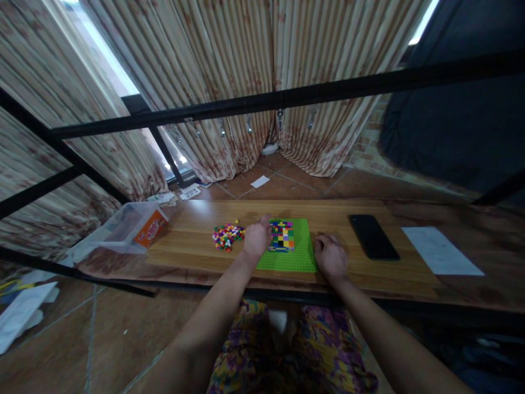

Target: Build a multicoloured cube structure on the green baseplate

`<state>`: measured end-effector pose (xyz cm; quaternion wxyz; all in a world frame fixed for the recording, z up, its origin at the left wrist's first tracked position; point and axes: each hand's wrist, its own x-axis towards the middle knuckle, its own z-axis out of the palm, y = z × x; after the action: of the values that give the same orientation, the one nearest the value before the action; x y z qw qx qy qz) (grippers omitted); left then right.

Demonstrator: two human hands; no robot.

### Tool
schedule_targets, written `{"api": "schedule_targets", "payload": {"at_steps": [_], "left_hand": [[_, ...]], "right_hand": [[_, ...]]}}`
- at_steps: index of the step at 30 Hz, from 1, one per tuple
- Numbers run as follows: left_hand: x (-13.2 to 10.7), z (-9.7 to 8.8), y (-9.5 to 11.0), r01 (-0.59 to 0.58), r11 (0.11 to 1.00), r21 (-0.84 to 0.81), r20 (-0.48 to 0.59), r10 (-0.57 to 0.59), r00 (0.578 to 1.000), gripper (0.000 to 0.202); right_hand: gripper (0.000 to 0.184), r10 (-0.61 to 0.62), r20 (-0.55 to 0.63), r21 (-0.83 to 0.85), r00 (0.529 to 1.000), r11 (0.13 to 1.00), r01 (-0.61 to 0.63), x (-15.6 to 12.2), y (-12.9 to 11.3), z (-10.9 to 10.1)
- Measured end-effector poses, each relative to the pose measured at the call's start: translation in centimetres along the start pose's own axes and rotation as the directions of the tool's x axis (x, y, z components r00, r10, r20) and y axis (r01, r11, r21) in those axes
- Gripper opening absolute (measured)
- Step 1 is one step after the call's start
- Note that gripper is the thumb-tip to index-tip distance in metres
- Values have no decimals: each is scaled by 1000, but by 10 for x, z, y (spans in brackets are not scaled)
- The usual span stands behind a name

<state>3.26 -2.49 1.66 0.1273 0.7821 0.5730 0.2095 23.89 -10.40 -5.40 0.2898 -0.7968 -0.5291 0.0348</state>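
Striped curtains [229, 82] hang across the back of the room, with a black metal frame [287, 98] crossing in front of them and a tiled floor [287, 180] below. Nearer to me is the long wooden tabletop [197, 241]. At its left end stands a clear plastic box [123, 230] with an orange label; toward the right lie a sheet of paper [441, 250] and a dark phone [373, 236].

In the middle sits the green baseplate [301, 246], lying flat between my two hands. A patch of coloured bricks [281, 235] covers its upper left part; I judge that well under half the plate is filled, with the lower and right areas bare. Just left of the plate a loose pile of small bricks [227, 235] waits on the wood.

My left hand [257, 238] rests at the plate's left edge, fingers curled toward the built patch; I cannot tell whether it pinches a brick. My right hand [330, 256] lies loosely clenched on the plate's lower right corner, holding nothing that I can see.
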Motion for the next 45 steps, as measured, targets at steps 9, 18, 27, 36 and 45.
{"api": "schedule_targets", "payload": {"at_steps": [9,18,27,36,45], "left_hand": [[-4,5,1,42,991,-123,-60,-50,997,38],[6,17,-3,207,866,-455,-103,-282,954,29],[19,38,-19,341,503,-794,84,-466,881,24],[15,39,-11,308,345,-887,145,-425,893,24],[12,37,-8,253,359,-898,75,-442,894,20]], "right_hand": [[26,-4,-1,16,1000,1000,4,0,0,0],[24,-30,-14,23,999,999,30,0,0,-1],[22,-26,-20,9,999,1000,26,-1,-1,-1],[21,-16,-8,5,1000,1000,16,-1,-1,-2],[22,-20,-9,-6,1000,1000,20,-1,-1,-1]]}}
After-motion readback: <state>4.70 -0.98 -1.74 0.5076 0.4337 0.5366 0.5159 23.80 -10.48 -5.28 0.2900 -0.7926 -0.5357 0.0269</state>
